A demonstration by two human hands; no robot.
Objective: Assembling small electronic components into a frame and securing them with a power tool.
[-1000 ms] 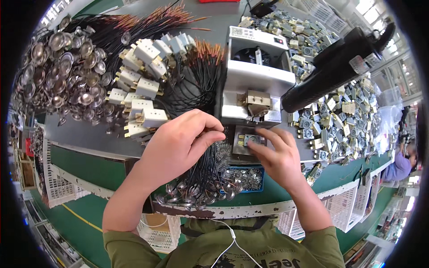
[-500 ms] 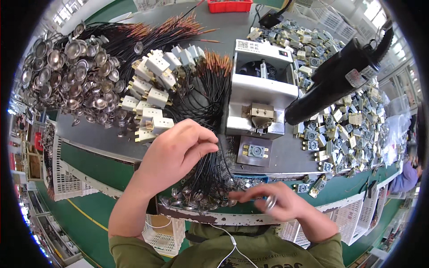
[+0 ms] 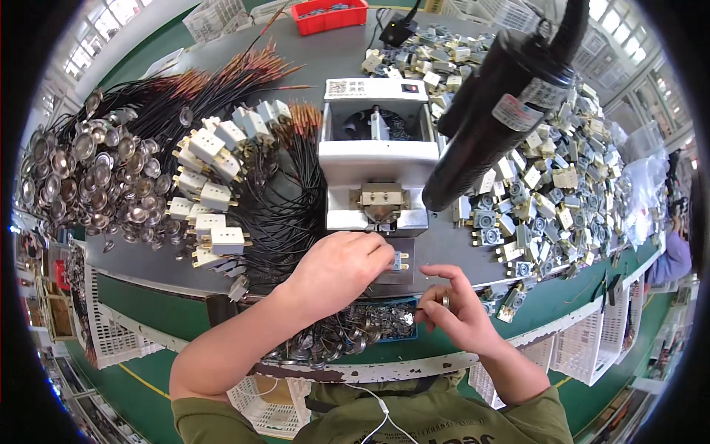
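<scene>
My left hand [image 3: 342, 270] has its fingers bent together over a grey square block with brass tabs [image 3: 400, 260], which lies on a small metal plate [image 3: 399, 278] at the foot of a white bench machine [image 3: 377, 159]. The hand covers the block's left part, and what its fingertips hold is hidden. Just right of the plate, my right hand [image 3: 460, 318] has its index finger stretched leftward and other fingers curled. A silvery band [image 3: 446, 300] shows among them; whether it is worn or held is unclear. Below lies a blue tray [image 3: 403, 337] of small parts, beside wired metal caps [image 3: 318, 348].
Grey and white blocks [image 3: 547, 192] are heaped at right, under a black cylindrical tool [image 3: 495, 111]. White blocks [image 3: 214, 196], black wires [image 3: 288, 214] and metal caps [image 3: 96, 170] crowd the left. A red bin [image 3: 329, 16] stands at the back.
My left hand has moved right, from above the wires to the block on the plate. My right hand has risen from the wired caps at the table's edge. The whole view has shifted.
</scene>
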